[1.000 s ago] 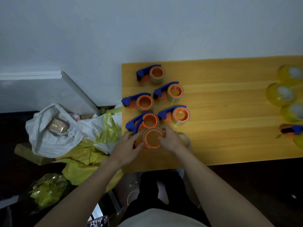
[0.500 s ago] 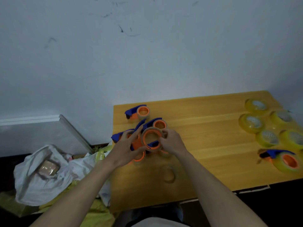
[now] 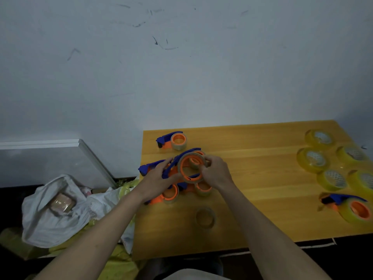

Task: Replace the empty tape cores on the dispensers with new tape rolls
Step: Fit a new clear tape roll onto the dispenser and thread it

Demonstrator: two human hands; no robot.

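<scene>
Both hands meet above the left part of the yellow wooden table [image 3: 252,172], holding up one blue-and-orange plastic tape dispenser [image 3: 181,168] with a thin tan empty tape core [image 3: 182,158] round its orange wheel. The left hand [image 3: 159,178] grips the blue handle side, fingers curled over it; the right hand [image 3: 217,174] pinches the core's right rim between thumb and fingertips. How far the core sits on the wheel is hard to tell — fingers cover its edges. The wheel's open face tilts up toward the camera, and the dispenser's long axis runs left to right, handle to the left.

Beneath the hands lie more dispensers, partly hidden; their count is unclear. One further dispenser [image 3: 171,140] lies apart near the table's far edge. A loose tan cardboard ring [image 3: 205,217] lies nearer the front. Well to the right sit clear yellowish tape rolls [image 3: 311,159] and a loaded dispenser [image 3: 351,208] — the frame crops the outermost.
</scene>
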